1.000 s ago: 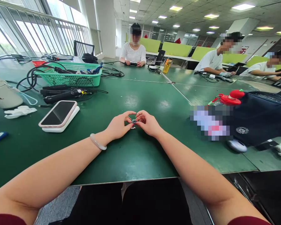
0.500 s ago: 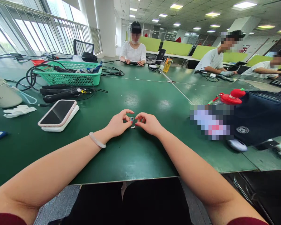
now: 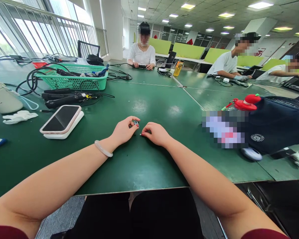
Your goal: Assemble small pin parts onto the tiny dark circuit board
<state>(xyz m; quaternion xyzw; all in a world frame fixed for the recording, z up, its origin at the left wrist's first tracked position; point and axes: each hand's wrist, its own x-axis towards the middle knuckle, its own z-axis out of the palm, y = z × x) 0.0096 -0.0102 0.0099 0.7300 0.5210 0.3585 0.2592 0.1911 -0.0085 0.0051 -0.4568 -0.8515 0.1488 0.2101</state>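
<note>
My left hand (image 3: 124,130) rests on the green table (image 3: 149,159) with thumb and fingers pinched on a tiny dark electronic part (image 3: 136,123). My right hand (image 3: 155,133) lies just right of it, fingers curled down, its fingertips pinching or touching a very small pale piece (image 3: 140,134) on the table. The two hands are a few centimetres apart. A pale bangle (image 3: 103,149) sits on my left wrist.
A phone on a white pad (image 3: 61,121) lies to the left, with black cables (image 3: 64,98), a green basket (image 3: 73,79), a white glove (image 3: 18,117) and a white jug (image 3: 2,98). A dark bag (image 3: 276,124) and red-capped bottle (image 3: 244,103) sit right. Three people sit at the far side.
My hands have parted: the left keeps the small dark part, the right has dropped to the table beside the tiny pale piece.
</note>
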